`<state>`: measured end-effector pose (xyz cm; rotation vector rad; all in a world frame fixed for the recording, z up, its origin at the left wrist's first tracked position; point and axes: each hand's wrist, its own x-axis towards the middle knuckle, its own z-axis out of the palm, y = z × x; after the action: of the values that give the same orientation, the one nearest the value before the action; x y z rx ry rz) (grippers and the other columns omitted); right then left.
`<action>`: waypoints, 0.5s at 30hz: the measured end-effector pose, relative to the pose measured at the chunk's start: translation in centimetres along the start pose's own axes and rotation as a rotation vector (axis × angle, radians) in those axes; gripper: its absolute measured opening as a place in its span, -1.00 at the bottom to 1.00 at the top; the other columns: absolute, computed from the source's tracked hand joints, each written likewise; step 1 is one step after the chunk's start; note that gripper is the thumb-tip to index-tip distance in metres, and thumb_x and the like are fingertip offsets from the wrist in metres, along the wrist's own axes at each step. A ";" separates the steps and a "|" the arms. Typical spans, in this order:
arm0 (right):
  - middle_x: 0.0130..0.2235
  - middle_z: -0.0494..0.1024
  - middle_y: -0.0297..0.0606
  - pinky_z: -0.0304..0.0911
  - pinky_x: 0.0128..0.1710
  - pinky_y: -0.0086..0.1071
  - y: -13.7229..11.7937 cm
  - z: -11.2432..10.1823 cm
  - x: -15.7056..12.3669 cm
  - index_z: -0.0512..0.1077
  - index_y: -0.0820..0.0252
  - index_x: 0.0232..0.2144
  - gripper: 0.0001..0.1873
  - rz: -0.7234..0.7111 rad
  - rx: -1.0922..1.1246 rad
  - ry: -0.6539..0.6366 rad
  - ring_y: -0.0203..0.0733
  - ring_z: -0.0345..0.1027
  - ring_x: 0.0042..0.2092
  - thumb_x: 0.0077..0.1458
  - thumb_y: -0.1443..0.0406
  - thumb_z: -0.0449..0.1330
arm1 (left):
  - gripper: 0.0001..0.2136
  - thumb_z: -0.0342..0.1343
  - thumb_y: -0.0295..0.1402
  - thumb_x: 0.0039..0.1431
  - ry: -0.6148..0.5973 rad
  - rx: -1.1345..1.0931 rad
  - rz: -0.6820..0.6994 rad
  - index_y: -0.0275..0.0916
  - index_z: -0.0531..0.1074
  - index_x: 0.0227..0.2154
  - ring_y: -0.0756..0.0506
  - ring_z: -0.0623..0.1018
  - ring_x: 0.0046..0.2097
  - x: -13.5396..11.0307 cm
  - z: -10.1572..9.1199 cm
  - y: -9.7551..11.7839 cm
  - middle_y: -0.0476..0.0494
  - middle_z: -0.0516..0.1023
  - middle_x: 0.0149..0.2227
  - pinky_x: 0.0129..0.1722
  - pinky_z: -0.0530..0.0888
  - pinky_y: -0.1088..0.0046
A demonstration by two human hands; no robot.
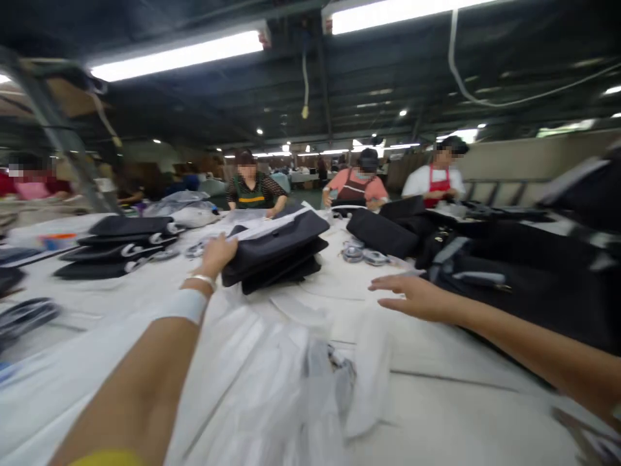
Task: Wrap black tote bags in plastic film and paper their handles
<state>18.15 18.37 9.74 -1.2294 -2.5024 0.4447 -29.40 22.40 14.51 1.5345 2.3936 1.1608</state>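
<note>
My left hand point(218, 254) is closed on the left edge of a stack of folded black fabric bags point(276, 249), its thumb and fingers partly hidden behind them. The stack is tilted above the white table and has a white strip along its top. My right hand point(412, 296) is stretched out over the table with its fingers apart and nothing in it. Just right of that hand lies a heap of black bags point(524, 272) with grey straps. In front of me a crumpled clear plastic bag point(291, 369) lies on the table.
Another pile of folded black bags point(121, 246) stands at the left. Coiled grey straps point(361, 252) lie beyond my right hand, and a dark coil point(29, 317) is at the far left. Across the white table point(436, 388) several co-workers handle pieces. A metal post point(68, 136) rises at left.
</note>
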 end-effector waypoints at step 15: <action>0.00 0.55 0.08 0.03 0.22 0.07 9.7 -5.4 -21.8 0.46 0.24 0.06 -0.43 0.333 -0.690 0.164 0.20 0.36 0.09 -0.05 0.29 0.33 | -0.56 0.16 0.13 -0.04 -0.501 -0.158 0.607 0.15 0.59 -0.10 -0.37 0.42 0.21 -27.5 -4.8 10.4 0.04 0.42 0.21 0.24 0.32 0.06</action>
<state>39.80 7.26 7.54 -1.8466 -2.3761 -0.4856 -10.00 -0.17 15.55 2.2395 1.5283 0.8513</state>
